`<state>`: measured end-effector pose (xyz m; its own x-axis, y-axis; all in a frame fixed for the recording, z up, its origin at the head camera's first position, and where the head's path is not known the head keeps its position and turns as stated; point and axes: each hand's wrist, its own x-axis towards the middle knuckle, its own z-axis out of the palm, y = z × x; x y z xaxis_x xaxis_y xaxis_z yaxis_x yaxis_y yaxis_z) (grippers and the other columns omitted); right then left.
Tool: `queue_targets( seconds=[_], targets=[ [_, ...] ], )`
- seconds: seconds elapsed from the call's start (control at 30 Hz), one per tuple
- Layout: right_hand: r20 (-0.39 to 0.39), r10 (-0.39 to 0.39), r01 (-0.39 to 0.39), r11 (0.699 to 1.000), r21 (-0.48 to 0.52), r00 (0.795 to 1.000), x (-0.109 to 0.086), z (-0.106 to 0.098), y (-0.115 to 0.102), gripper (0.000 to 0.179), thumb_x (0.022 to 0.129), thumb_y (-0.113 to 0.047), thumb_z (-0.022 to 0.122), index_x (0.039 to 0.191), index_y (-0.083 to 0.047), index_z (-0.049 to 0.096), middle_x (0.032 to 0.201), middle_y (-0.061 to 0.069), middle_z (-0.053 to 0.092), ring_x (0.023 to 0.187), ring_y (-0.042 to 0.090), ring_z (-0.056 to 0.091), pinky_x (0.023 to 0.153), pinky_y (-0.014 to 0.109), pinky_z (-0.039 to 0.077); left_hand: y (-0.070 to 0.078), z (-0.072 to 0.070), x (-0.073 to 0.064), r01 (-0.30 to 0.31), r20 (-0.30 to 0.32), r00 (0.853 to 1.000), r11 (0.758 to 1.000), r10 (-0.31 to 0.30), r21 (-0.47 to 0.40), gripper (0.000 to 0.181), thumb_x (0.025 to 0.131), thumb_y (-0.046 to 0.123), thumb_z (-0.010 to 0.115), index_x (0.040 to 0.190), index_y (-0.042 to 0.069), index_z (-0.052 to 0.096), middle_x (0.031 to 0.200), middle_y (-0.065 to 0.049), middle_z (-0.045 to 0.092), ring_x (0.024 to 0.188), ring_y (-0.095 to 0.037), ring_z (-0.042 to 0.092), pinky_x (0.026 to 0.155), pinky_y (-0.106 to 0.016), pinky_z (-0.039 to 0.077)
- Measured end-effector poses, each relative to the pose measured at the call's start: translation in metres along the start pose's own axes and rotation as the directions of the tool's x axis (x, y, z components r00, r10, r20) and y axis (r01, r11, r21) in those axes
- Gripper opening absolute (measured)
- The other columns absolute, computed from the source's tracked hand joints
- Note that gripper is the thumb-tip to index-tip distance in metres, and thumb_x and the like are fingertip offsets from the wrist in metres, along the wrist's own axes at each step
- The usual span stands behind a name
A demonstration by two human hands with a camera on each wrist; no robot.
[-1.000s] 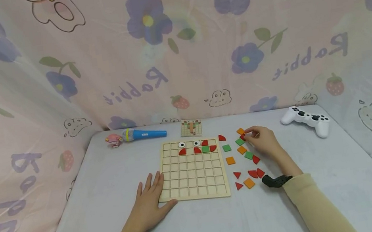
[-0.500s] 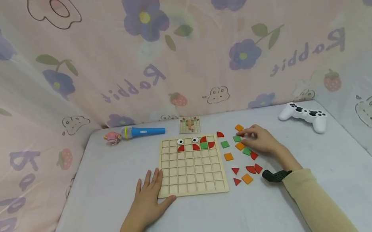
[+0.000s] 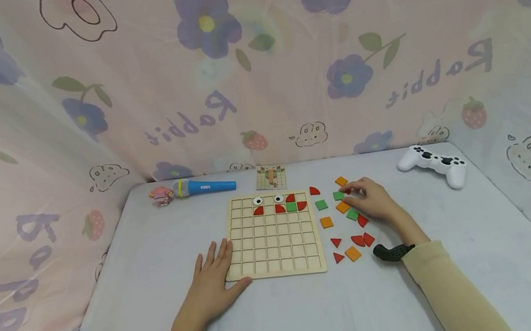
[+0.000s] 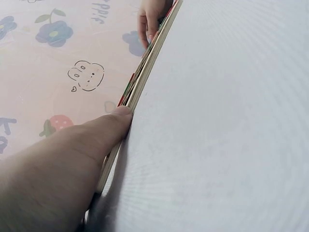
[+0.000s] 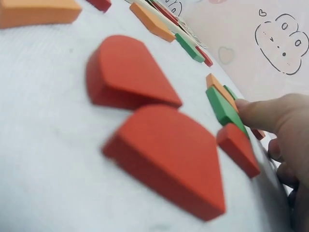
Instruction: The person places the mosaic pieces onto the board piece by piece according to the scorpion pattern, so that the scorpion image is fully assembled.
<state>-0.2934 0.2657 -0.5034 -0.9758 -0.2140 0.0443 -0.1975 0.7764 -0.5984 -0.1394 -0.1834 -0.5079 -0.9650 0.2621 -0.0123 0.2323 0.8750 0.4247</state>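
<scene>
Left hand [image 3: 210, 291] lay spread, thumb against the near edge of the pale wooden square grid board [image 3: 276, 240]. Right hand [image 3: 375, 200] was beside a flat green square tile [image 3: 338, 196], right of the board; pinch not verifiable.

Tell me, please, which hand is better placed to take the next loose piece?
Probably the right hand: it is right at the loose pieces. The left hand touches the board on the side away from them.
</scene>
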Motion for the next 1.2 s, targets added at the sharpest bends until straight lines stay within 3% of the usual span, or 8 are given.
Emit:
queue_targets(
  seconds=[0.23, 0.6, 0.83, 1.2],
  targets=[
    [-0.035, -0.022, 0.022, 1.0, 0.0, 0.999, 0.0, 0.002, 0.001, 0.033, 0.101, -0.027, 0.075, 0.129, -0.009, 0.075, 0.111, 0.016, 0.061, 0.098, 0.031, 0.054, 0.083, 0.043, 0.044, 0.0, 0.001, 0.0, -0.002, 0.014, 1.0, 1.0, 0.002, 0.001, 0.101, 0.097, 0.066, 0.063, 0.167, 0.004, 0.025, 0.174, -0.012, 0.02, 0.164, -0.038, 0.008, 0.129, -0.066, 0.004],
    [-0.064, 0.003, 0.0, 0.999, 0.044, 0.998, -0.002, -0.001, 0.0, 0.035, 0.102, -0.025, 0.073, 0.13, -0.003, 0.072, 0.11, 0.018, 0.063, 0.101, 0.032, 0.055, 0.087, 0.043, 0.046, -0.001, 0.002, 0.002, -0.003, 0.02, 1.0, 1.0, 0.003, 0.017, 0.102, 0.097, 0.069, 0.06, 0.168, 0.005, 0.024, 0.174, -0.012, 0.02, 0.164, -0.038, 0.008, 0.129, -0.067, 0.004],
    [-0.107, 0.03, -0.021, 0.997, 0.081, 0.994, 0.002, -0.001, -0.032, 0.034, 0.105, -0.023, 0.069, 0.13, 0.001, 0.07, 0.101, 0.015, 0.056, 0.09, 0.028, 0.05, 0.077, 0.037, 0.042, -0.001, 0.0, 0.002, -0.002, 0.028, 1.0, 1.0, 0.002, 0.012, 0.101, 0.098, 0.068, 0.06, 0.168, 0.004, 0.025, 0.174, -0.013, 0.021, 0.164, -0.039, 0.008, 0.128, -0.068, 0.005],
    [-0.107, -0.066, 0.078, 0.991, 0.113, 0.992, 0.024, 0.032, -0.088, 0.029, 0.102, -0.019, 0.074, 0.124, -0.001, 0.073, 0.095, 0.012, 0.054, 0.088, 0.027, 0.048, 0.076, 0.038, 0.04, -0.002, 0.002, 0.002, -0.004, 0.02, 1.0, 1.0, 0.004, 0.011, 0.101, 0.097, 0.068, 0.061, 0.168, 0.005, 0.025, 0.174, -0.012, 0.02, 0.164, -0.038, 0.008, 0.129, -0.066, 0.005]
  ],
)
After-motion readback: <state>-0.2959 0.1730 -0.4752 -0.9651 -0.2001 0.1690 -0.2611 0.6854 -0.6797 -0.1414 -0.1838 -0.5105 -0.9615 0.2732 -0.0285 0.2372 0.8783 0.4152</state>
